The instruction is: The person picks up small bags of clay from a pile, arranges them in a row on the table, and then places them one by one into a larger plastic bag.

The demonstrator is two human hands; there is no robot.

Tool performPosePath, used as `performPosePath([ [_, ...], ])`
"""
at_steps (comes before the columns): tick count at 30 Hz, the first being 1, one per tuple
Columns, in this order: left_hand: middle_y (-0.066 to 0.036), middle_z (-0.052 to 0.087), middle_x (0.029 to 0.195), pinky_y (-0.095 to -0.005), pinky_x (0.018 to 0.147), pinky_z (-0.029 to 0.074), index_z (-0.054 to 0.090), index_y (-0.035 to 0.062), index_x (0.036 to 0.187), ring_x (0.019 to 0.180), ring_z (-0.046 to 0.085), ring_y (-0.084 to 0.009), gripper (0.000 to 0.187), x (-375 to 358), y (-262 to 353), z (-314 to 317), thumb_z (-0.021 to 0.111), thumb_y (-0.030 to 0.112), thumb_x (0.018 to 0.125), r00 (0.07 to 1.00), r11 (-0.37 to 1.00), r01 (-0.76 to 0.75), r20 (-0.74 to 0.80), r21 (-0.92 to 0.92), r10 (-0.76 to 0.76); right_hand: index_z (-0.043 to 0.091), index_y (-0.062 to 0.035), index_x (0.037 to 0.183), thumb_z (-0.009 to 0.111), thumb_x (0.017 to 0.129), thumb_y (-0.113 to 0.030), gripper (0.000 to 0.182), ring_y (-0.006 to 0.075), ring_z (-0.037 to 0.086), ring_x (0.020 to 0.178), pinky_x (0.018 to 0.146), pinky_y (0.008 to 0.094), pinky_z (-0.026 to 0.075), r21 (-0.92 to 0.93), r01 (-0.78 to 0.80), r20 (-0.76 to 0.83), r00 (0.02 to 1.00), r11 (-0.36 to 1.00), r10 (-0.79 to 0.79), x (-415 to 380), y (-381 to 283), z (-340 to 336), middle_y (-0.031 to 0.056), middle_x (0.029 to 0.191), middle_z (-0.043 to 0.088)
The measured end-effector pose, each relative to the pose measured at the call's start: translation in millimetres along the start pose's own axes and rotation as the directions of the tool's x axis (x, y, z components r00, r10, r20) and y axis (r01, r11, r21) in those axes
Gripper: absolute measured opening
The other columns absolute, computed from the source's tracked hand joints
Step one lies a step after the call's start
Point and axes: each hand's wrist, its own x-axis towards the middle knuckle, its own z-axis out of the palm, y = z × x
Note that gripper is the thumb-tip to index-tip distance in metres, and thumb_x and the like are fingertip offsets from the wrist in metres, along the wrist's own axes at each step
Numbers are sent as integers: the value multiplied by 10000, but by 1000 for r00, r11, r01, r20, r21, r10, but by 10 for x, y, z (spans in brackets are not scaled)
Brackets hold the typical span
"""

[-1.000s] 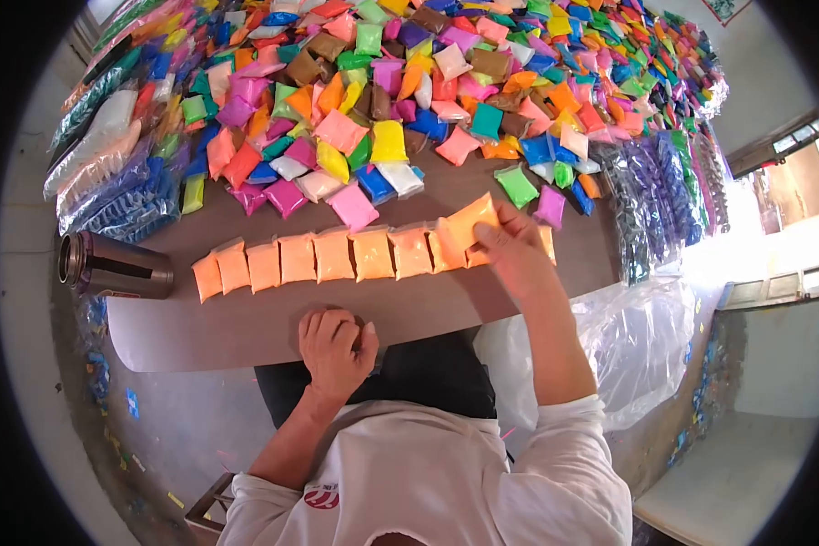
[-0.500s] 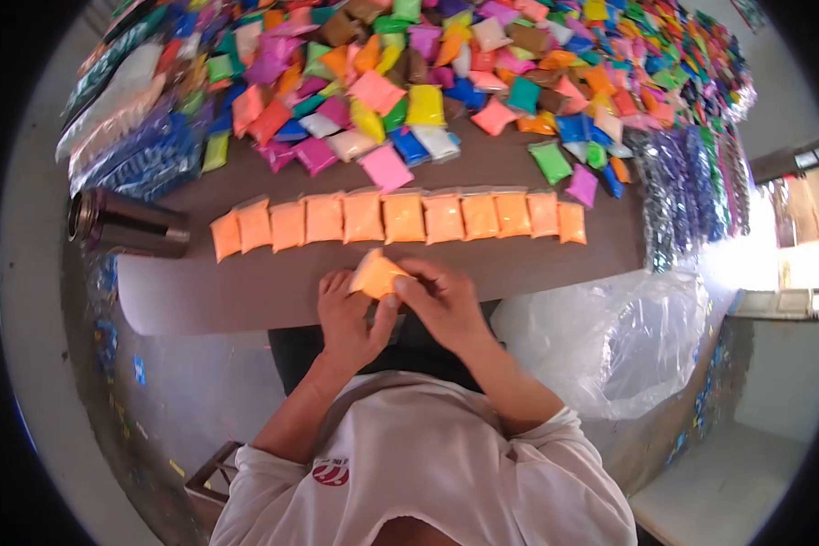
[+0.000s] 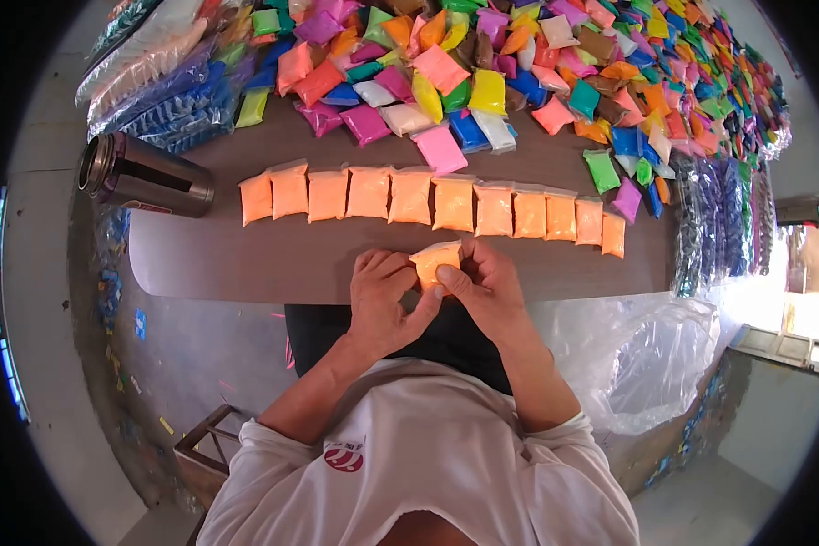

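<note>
Both my hands meet at the near edge of the brown table (image 3: pixel 246 264) around one small orange packet (image 3: pixel 434 259). My left hand (image 3: pixel 384 300) grips its left side and my right hand (image 3: pixel 482 291) pinches its right side, thumb on top. Just beyond them a straight row of several orange packets (image 3: pixel 428 200) lies side by side across the table. Behind that row spreads a big heap of many-coloured packets (image 3: pixel 519 64).
A steel flask (image 3: pixel 146 175) lies on its side at the table's left end. Long bagged strips in blue and pale colours (image 3: pixel 168 77) sit at the far left, dark purple ones (image 3: pixel 714 218) at the right. A clear plastic bag (image 3: pixel 646 350) hangs below the table's right edge.
My right hand lifted an orange packet from the row's right end and brought it to the near edge, where my left hand joined it. The view has tilted down and shifted.
</note>
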Motion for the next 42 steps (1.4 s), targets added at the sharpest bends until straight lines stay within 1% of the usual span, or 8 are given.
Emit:
performPosePath([
  [10, -85, 604, 761, -423, 804, 424, 617, 43, 719, 752, 566, -292, 220, -22, -42, 13, 703, 204, 841, 1000, 1000, 13, -26, 4, -13, 630, 35, 1170, 716, 971, -176, 302, 51, 612, 854, 743, 211, 515, 96, -159, 123, 982, 983, 147, 41, -219, 2, 21, 966, 671],
  [16, -77, 635, 804, -427, 838, 433, 633, 43, 727, 797, 595, -291, 176, -4, 9, 76, 701, 148, 850, 997, 997, -59, -47, 50, 62, 639, 30, 1182, 690, 971, -115, 261, 60, 592, 874, 773, 231, 509, 169, 80, 20, 996, 982, -84, -94, 43, -53, 10, 960, 661],
  [20, -78, 655, 849, -411, 830, 441, 612, 32, 721, 815, 595, -303, 146, -30, -1, 135, 693, 53, 842, 995, 991, -61, -72, 120, 70, 695, -38, 1101, 711, 939, -146, 195, 25, 510, 794, 685, 197, 416, 60, 205, -482, 863, 977, -152, -474, -220, -503, -46, 872, 611],
  [23, -65, 647, 837, -412, 841, 445, 606, 42, 711, 810, 598, -286, 147, -21, 17, 165, 706, 53, 818, 993, 985, -66, -86, 159, 80, 705, -22, 1157, 692, 958, -159, 241, 59, 595, 909, 865, 244, 464, -181, 317, -681, 643, 931, -351, -661, -476, -1226, -3, 996, 692],
  [28, -46, 631, 821, -418, 860, 452, 599, 62, 699, 814, 600, -271, 149, -39, 4, 220, 728, 59, 774, 991, 972, -68, -95, 225, 91, 682, 28, 1190, 696, 952, -215, 340, 93, 620, 953, 848, 256, 491, -319, -123, -784, 591, 940, -189, -688, -470, -2181, 47, 1061, 704],
  [32, -48, 623, 812, -417, 849, 452, 590, 61, 701, 805, 593, -272, 151, -45, -7, 237, 724, 54, 770, 989, 967, -81, -101, 243, 108, 660, 10, 1232, 730, 926, -213, 385, 118, 642, 957, 825, 283, 510, -455, -82, -705, 642, 887, -302, -515, -162, -2545, 50, 1056, 712],
  [35, -50, 619, 810, -417, 847, 451, 589, 61, 703, 799, 589, -273, 150, -38, -1, 238, 723, 53, 768, 989, 964, -75, -104, 254, 105, 652, 5, 1247, 750, 898, -190, 412, 164, 648, 1001, 848, 305, 516, -587, -298, -745, 563, 753, -358, -467, -249, -2352, 87, 1123, 699],
  [42, -46, 610, 810, -424, 850, 451, 584, 70, 708, 793, 583, -273, 151, -46, 2, 240, 720, 69, 775, 990, 961, -81, -89, 265, 108, 673, -52, 1058, 798, 860, -292, 335, 291, 574, 1022, 913, 419, 466, -844, -294, -536, 447, 448, -717, -483, -231, -1977, 113, 1081, 636],
])
